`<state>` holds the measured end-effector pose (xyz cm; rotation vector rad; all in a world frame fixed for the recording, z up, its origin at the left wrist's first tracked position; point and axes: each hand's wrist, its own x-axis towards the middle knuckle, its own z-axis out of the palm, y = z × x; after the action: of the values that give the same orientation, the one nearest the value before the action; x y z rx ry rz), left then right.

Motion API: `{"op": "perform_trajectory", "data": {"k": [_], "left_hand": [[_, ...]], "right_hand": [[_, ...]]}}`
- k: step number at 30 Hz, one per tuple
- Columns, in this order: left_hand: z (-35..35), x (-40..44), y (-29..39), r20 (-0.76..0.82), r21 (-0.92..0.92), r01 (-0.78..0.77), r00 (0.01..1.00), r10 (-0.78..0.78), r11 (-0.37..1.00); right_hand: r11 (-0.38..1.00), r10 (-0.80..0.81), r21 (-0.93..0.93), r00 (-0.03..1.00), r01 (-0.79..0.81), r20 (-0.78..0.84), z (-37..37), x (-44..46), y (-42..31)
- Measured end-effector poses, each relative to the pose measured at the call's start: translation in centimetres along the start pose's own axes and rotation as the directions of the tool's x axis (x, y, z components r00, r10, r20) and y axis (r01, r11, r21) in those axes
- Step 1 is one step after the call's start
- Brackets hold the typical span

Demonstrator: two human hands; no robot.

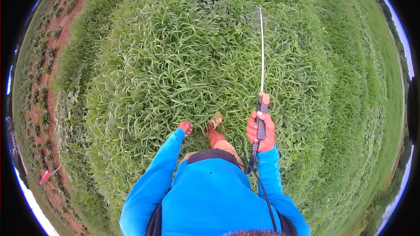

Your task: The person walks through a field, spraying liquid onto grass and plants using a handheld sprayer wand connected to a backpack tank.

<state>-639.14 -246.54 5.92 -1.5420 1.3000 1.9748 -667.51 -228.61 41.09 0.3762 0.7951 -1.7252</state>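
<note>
Spray wand: pale shaft, pointing forward over tall grass; dark handle gripped by right hand; black hose running back. Left hand: fingers curled in, near the legs. Red flag: far left.

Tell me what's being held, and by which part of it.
The right hand holds a thin wand by its dark handle; nothing shows in the curled left hand.

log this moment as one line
right hand: gripping wand | left hand: curled, nothing visible in it | wand: pointing forward over grass
</note>
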Motion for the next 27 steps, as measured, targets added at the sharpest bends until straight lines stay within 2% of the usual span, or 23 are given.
{"op": "perform_trajectory", "data": {"k": [3,4,6,7,8,10,12,15,18,20,22,23,25,26,27], "left_hand": [[-0.5,1.3,3.0,-0.010,-0.043,0.004,1.000,-0.004,0.999],[-0.6,1.6,4.0,-0.018,-0.043,0.002,1.000,-0.003,0.999],[-0.7,2.4,5.6,0.040,-0.086,0.037,0.999,-0.034,0.996],[-0.6,2.9,6.4,-0.004,0.005,0.057,0.998,-0.057,0.998],[-0.6,3.0,7.1,-0.015,0.006,0.060,0.998,-0.060,0.998],[-0.8,3.1,8.3,0.032,0.004,-0.043,0.999,0.043,0.999],[-0.7,3.1,10.0,-0.020,0.011,-0.009,1.000,0.009,1.000],[-1.6,2.5,11.3,-0.006,-0.061,-0.138,0.990,0.138,0.989],[-2.5,0.9,13.3,-0.061,0.021,-0.147,0.987,0.148,0.989],[-3.6,0.0,13.7,-0.063,0.079,-0.182,0.980,0.187,0.980],[-4.9,0.6,12.7,-0.134,-0.045,-0.152,0.980,0.145,0.987],[-5.5,0.6,13.1,-0.185,0.016,-0.053,0.981,0.055,0.998],[-6.6,0.2,13.4,-0.183,0.022,-0.080,0.980,0.082,0.997],[-7.0,-0.3,13.9,-0.180,0.015,-0.101,0.978,0.102,0.995],[-7.3,-0.7,14.4,-0.166,-0.016,-0.085,0.983,0.081,0.996]], "right_hand": [[0.983,0.168,0.053,0.975,-0.177,0.144,1.4,2.6,-1.5],[0.982,0.172,0.054,0.974,-0.181,0.151,1.7,3.4,-2.0],[0.928,0.296,0.138,0.908,-0.347,0.295,2.5,4.9,-2.9],[0.908,0.328,0.144,0.881,-0.393,0.341,2.9,5.7,-3.3],[0.904,0.332,0.147,0.877,-0.401,0.349,3.6,6.5,-3.7],[0.862,0.409,0.109,0.805,-0.496,0.430,5.1,8.4,-4.3],[0.855,0.434,0.065,0.779,-0.514,0.452,6.6,10.5,-4.5],[0.824,0.490,-0.040,0.676,-0.565,0.551,9.2,13.6,-4.6],[0.787,0.542,-0.128,0.575,-0.604,0.613,11.7,16.0,-4.9],[0.786,0.571,-0.184,0.578,-0.590,0.584,13.1,16.9,-5.0],[0.788,0.592,-0.237,0.591,-0.569,0.549,14.1,17.2,-5.4],[0.802,0.589,-0.278,0.619,-0.529,0.519,14.5,17.1,-5.7],[0.832,0.555,-0.324,0.680,-0.451,0.479,14.7,16.6,-6.2],[0.836,0.549,-0.320,0.680,-0.446,0.486,14.5,16.1,-6.3],[0.860,0.504,-0.343,0.741,-0.379,0.445,14.1,15.7,-6.3]]}}
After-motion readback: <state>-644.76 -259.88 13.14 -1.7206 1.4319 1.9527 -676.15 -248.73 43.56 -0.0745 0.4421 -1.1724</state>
